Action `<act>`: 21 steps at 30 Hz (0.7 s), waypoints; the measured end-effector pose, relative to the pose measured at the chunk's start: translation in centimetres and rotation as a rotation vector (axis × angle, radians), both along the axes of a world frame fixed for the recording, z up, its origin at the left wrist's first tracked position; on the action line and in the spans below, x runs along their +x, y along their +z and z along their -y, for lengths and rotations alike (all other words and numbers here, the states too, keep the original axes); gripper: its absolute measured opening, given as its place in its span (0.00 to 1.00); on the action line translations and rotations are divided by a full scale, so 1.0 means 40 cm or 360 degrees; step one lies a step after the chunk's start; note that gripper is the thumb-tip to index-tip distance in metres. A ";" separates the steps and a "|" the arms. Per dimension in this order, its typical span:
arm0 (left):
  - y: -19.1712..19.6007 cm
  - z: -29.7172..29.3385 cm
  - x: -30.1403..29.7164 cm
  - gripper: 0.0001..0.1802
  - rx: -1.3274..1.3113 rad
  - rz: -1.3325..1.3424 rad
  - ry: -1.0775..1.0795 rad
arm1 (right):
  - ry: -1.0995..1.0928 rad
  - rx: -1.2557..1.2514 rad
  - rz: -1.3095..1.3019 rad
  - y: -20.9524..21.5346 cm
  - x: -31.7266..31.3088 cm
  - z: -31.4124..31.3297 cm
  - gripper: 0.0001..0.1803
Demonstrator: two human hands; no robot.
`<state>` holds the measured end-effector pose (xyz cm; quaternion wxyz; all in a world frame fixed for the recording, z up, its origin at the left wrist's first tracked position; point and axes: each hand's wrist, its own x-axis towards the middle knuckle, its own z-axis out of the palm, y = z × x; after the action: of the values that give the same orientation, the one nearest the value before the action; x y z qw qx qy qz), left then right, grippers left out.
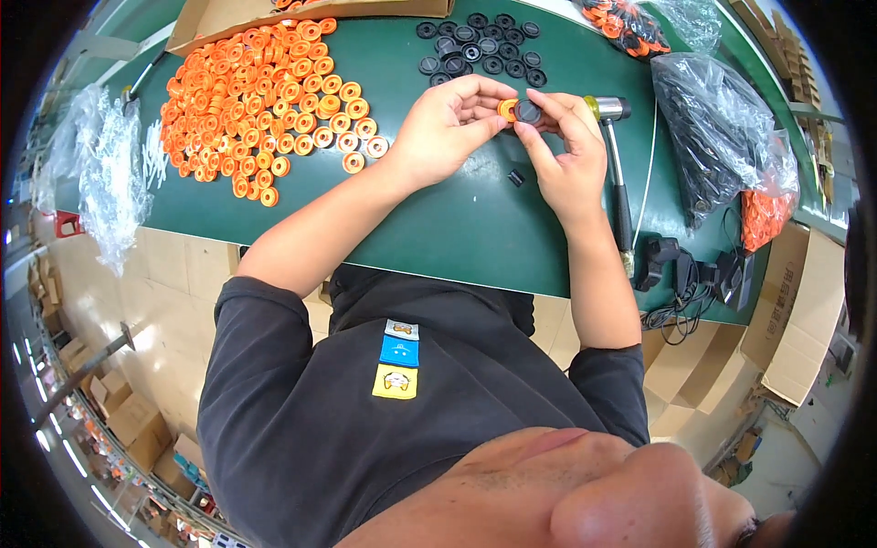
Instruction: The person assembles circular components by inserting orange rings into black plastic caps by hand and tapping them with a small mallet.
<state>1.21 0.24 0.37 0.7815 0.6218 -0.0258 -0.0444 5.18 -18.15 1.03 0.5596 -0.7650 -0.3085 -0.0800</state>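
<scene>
Orange and black plastic parts were held together above the green table top: a small orange plastic ring was pinched between the thumb and fingers of the left hand, and a round black plastic cap was gripped by the fingertips of the right hand, pressed against the ring. A small black cylindrical piece was seen lying on the table just below the hands. A heap of orange rings was spread to the left, a cluster of black caps lay beyond the hands, and a metal-headed hammer rested beside the right hand.
</scene>
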 end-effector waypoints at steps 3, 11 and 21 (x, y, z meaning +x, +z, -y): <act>0.002 0.003 -0.005 0.17 -0.0029 0.0004 0.0019 | -0.0003 0.0028 -0.0093 0.009 -0.009 -0.005 0.21; -0.003 0.005 -0.003 0.17 0.0096 0.0067 0.0028 | 0.0031 -0.0043 0.0033 0.004 -0.001 -0.001 0.20; -0.010 0.011 -0.003 0.17 0.0006 0.0038 0.0044 | -0.0026 0.0089 -0.0159 -0.001 -0.002 0.002 0.18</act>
<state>1.10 -0.22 -0.02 0.7804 0.6242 -0.0265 -0.0261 5.11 -18.25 1.00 0.5949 -0.7545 -0.2716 -0.0549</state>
